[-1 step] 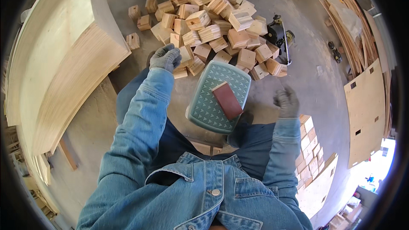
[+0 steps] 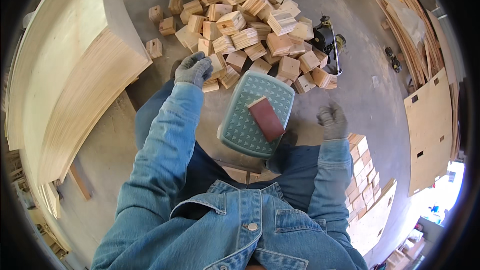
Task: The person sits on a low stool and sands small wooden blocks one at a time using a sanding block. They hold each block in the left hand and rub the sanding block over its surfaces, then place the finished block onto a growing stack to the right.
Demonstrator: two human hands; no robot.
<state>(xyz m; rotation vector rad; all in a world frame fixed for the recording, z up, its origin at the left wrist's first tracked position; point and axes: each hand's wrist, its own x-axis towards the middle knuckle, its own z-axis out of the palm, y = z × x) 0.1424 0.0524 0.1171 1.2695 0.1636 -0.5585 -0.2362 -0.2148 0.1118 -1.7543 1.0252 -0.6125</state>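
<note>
My left hand point(image 2: 193, 69), in a grey knit glove, is curled into a loose fist in front of the near left side of a pile of wooden blocks point(image 2: 245, 38). My right hand point(image 2: 332, 120), gloved the same way, is closed too and hovers over the floor right of a teal plastic stool or lidded box point(image 2: 235, 129). Nothing shows in either hand. On the teal top, with its raised pattern, a red-brown block with a pale edge point(image 2: 266, 120), like a sanding block, lies at a slant between my hands.
A tall stack of curved plywood sheets point(image 2: 75, 95) fills the left. Beside the pile's right end lies a black and yellow-green power tool point(image 2: 327, 40). Neatly stacked blocks point(image 2: 364, 175) stand near my right leg. Boards and a slotted panel point(image 2: 429, 130) line the far right.
My right hand has shifted slightly left. My left hand looks almost still, and the sanding block and the pile stay as they were.
</note>
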